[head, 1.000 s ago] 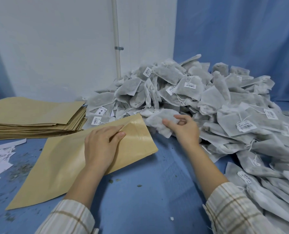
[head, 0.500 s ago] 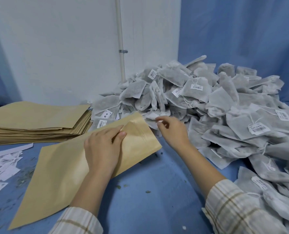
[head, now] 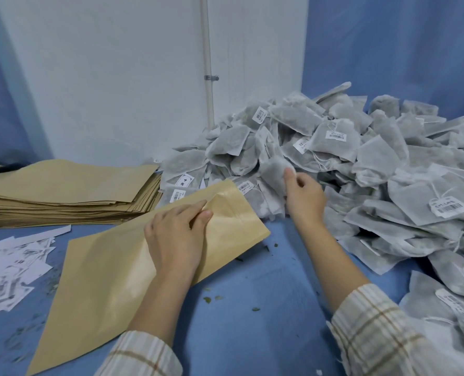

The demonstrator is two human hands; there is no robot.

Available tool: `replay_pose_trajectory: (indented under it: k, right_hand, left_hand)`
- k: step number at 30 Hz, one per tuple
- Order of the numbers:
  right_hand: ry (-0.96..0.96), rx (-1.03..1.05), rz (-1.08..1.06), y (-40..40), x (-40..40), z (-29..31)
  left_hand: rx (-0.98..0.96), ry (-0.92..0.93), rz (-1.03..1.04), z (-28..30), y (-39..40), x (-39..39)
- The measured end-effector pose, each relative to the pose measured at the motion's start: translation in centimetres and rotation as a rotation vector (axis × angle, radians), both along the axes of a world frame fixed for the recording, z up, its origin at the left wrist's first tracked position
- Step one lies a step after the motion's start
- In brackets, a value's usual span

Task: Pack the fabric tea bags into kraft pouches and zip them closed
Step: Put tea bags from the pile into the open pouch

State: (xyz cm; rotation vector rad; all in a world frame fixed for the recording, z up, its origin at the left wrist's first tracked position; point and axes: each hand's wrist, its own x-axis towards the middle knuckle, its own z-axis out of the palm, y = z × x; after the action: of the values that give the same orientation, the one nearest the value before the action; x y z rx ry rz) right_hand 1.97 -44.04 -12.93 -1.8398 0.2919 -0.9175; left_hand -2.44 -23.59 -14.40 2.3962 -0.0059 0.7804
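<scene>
A kraft pouch (head: 103, 278) lies flat on the blue table with its mouth toward the tea bag pile. My left hand (head: 175, 234) rests on it near the mouth, thumb and forefinger pinching up its top layer. A big heap of grey fabric tea bags (head: 361, 164) with white barcode tags fills the right side. My right hand (head: 304, 196) reaches into the heap's near-left edge and pinches one tea bag (head: 274, 172) by its edge, just beyond the pouch mouth.
A stack of flat kraft pouches (head: 62, 191) lies at the left, against the white wall (head: 117, 77). Loose white paper labels (head: 11, 267) are scattered at the left edge. Small leaf crumbs dot the blue table (head: 252, 335). More tea bags spill toward the lower right.
My right hand let go of the bag it first held and moved up and right into the pile, where it now pinches another tea bag. My left hand has stayed on the pouch.
</scene>
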Motion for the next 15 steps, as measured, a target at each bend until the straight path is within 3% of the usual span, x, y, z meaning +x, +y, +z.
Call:
replay_pose_trajectory:
  k: [2, 7, 12, 15]
  right_hand:
    - [-0.021, 0.206, 0.052, -0.4, -0.3, 1.0]
    - [0.016, 0.38, 0.044, -1.0, -0.5, 2.3]
    - [0.281, 0.675, 0.414, 1.0, -0.8, 1.7]
    - [0.438, 0.569, 0.66, 3.2, -1.1, 0.5]
  left_hand:
    - [-0.016, -0.014, 0.003, 0.1, 0.1, -0.1]
    - [-0.052, -0.042, -0.003, 0.2, 0.1, -0.1]
    - [-0.086, -0.112, -0.057, 0.4, 0.0, -0.3]
    - [-0.097, -0.167, -0.119, 0.4, -0.2, -0.5]
